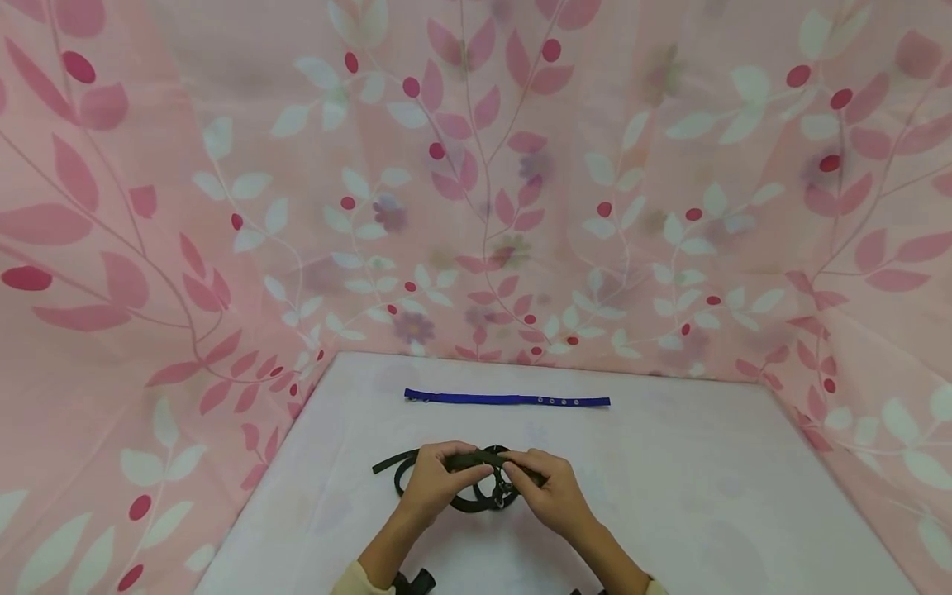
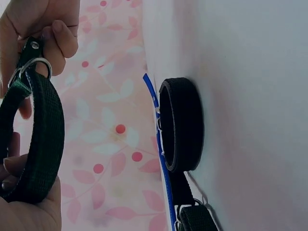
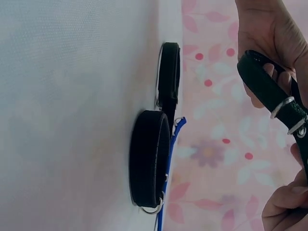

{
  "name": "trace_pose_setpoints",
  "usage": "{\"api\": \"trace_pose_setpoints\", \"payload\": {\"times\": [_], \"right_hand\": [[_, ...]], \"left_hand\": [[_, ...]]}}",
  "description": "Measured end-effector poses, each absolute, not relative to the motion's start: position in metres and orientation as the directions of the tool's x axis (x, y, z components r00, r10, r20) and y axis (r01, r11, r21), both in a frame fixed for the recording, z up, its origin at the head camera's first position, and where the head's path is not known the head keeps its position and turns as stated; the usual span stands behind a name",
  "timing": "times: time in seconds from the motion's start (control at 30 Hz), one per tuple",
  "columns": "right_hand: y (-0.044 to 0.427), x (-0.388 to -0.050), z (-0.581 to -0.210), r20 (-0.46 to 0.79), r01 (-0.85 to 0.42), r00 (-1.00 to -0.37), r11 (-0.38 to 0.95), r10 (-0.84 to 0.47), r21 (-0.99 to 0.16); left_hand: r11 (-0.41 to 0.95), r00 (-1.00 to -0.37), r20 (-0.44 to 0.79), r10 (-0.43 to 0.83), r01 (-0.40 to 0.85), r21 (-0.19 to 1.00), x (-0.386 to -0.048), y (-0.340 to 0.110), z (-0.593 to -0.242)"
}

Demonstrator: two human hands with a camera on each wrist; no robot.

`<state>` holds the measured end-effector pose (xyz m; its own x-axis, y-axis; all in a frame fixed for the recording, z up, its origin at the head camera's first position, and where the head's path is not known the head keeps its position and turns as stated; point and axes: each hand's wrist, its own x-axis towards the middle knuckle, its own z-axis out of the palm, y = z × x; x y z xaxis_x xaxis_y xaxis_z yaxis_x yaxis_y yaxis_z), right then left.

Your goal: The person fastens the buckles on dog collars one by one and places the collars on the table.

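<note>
grip: left hand [image 1: 435, 479] and right hand [image 1: 549, 489] both pinch the green strap [image 2: 50, 139], fingers closed.
rings [image 3: 282, 107]: between the hands; likely best to keep the strap flat there, fingertips close.
black loops [image 2: 190, 127]: below the grip.
blue strap [image 1: 476, 399]: beyond it, apart.

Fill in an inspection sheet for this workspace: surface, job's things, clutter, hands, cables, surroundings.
Surface: white tabletop, faintly patterned.
Job's things: a dark green strap with metal rings, held above the tabletop.
Clutter: black strap loops on the tabletop near the hands; a blue strap stretched out beyond them.
Hands: left hand and right hand both grip the dark green strap.
Cables: nothing seen.
Surroundings: pink cloth with leaf and berry print behind and at both sides.
</note>
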<state>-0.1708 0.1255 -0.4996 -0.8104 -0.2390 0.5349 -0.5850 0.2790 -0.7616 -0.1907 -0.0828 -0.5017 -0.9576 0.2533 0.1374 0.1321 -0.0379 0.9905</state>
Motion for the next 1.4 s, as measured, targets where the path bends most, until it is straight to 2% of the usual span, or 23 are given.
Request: {"api": "trace_pose_setpoints", "payload": {"times": [0.17,0.47,0.77,0.97,1.17,1.4], "right_hand": [[0.121,-0.165,-0.491,0.533,-0.560,-0.828,0.298,-0.174,-0.773],[0.122,-0.157,-0.473,0.584,-0.599,-0.799,0.265,-0.139,-0.756],[0.124,-0.160,-0.476,0.562,-0.599,-0.801,0.254,-0.206,-0.759],[0.127,-0.160,-0.476,0.538,-0.579,-0.814,0.229,-0.221,-0.782],[0.127,-0.159,-0.479,0.563,-0.596,-0.802,0.204,-0.200,-0.777],[0.126,-0.158,-0.482,0.535,-0.568,-0.822,0.205,-0.198,-0.797]], "left_hand": [[-0.067,-0.961,0.139,0.240,0.126,0.990,-0.188,-0.081,-0.500],[-0.079,-0.966,0.178,0.185,0.166,0.983,-0.188,-0.081,-0.502],[-0.003,-0.952,0.214,0.219,0.219,0.976,-0.189,-0.083,-0.499],[-0.007,-0.954,0.176,0.244,0.179,0.984,-0.189,-0.082,-0.501],[0.014,-0.956,0.117,0.268,0.125,0.992,-0.189,-0.080,-0.504],[0.085,-0.945,0.112,0.308,0.145,0.986,-0.189,-0.081,-0.507]]}}
